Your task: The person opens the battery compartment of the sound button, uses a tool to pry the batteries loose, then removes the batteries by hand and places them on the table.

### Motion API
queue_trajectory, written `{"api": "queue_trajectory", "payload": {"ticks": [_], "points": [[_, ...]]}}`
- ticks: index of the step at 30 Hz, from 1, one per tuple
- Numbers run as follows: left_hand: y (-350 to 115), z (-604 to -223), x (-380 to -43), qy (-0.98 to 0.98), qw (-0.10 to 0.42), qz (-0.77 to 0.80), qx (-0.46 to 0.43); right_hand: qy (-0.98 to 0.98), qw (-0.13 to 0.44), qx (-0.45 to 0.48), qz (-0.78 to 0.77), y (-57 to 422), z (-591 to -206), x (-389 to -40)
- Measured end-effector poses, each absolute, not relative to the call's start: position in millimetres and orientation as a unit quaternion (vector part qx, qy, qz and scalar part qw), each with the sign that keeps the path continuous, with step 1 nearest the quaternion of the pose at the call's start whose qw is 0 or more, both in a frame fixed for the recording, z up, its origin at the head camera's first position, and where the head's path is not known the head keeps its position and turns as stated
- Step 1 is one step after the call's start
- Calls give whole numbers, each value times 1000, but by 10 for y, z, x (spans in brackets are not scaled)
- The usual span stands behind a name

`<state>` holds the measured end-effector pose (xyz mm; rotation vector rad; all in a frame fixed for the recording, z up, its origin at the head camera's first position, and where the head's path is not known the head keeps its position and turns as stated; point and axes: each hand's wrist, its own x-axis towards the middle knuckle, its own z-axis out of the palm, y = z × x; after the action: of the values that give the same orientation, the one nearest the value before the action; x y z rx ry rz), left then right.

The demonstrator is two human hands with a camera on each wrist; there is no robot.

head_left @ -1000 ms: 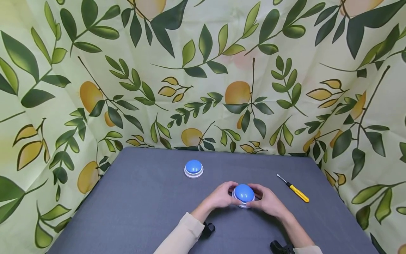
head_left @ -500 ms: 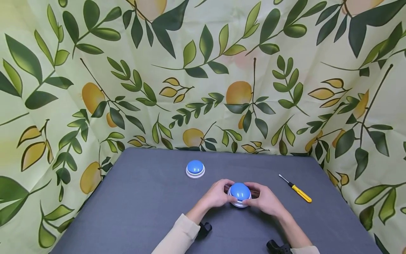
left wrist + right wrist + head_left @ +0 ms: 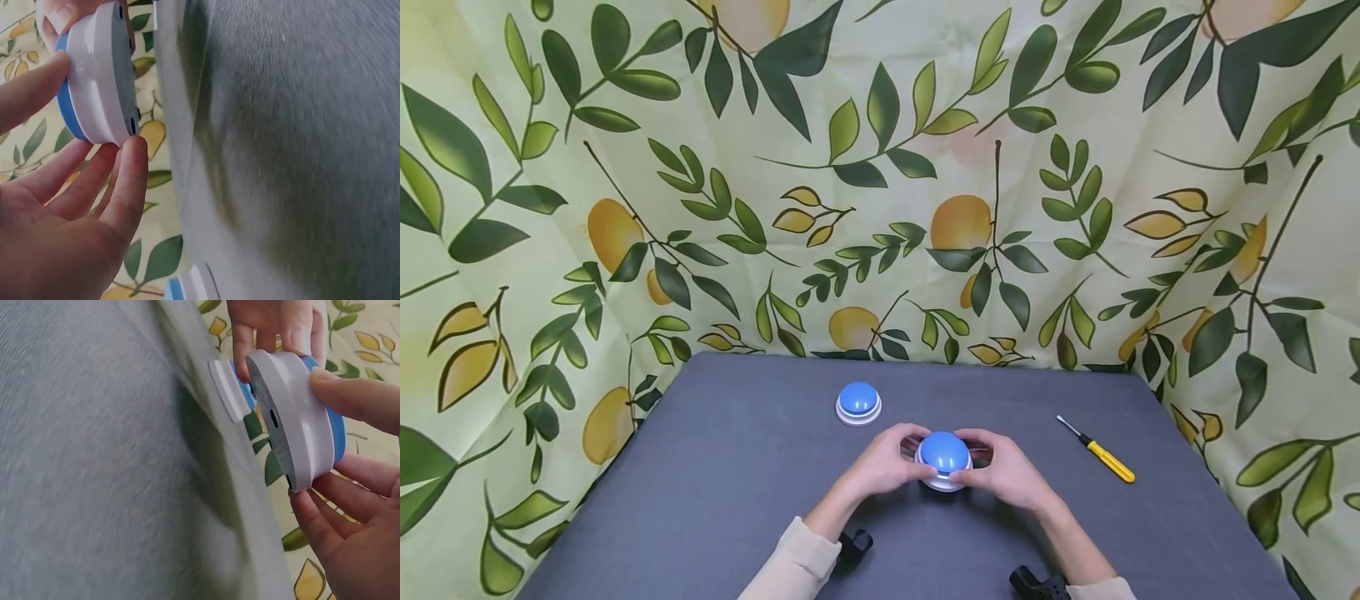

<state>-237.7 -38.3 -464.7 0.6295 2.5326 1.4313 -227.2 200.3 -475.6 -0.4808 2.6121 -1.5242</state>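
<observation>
Between both hands is a push button [image 3: 944, 454] with a blue dome and a white round base. My left hand [image 3: 883, 460] grips its left side, thumb at the front and fingers around the far edge. From the other side my right hand [image 3: 1003, 471] grips it the same way. Both wrist views show the white base [image 3: 103, 75] raised off the table, and dark holes in its underside [image 3: 270, 415]. A second blue and white push button [image 3: 858, 403] stands on the table farther back, to the left of the held one.
A screwdriver [image 3: 1107, 460] with a yellow handle lies on the right part of the dark grey table [image 3: 715, 467]. Leaf-and-fruit patterned cloth [image 3: 880, 200] hangs behind the table and along both sides. Black straps with devices [image 3: 1037, 583] sit at the wrists.
Both hands have carried the held push button to the left, in small steps. The second push button and the screwdriver stay where they were on the table.
</observation>
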Motion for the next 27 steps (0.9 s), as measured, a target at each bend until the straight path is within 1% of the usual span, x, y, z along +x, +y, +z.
{"api": "queue_trajectory", "payload": {"ticks": [12,20,27], "points": [[-653,-4584,-2365,835,80,501,212,840,38,-191,-506,1799,-4656,-2327],[-773,-4455,-2412,830,86,502,230,832,37,-187,-520,1701,-4580,-2350],[-826,-4435,-2395,816,63,512,260,817,39,-188,-544,1688,-4510,-2342]]}}
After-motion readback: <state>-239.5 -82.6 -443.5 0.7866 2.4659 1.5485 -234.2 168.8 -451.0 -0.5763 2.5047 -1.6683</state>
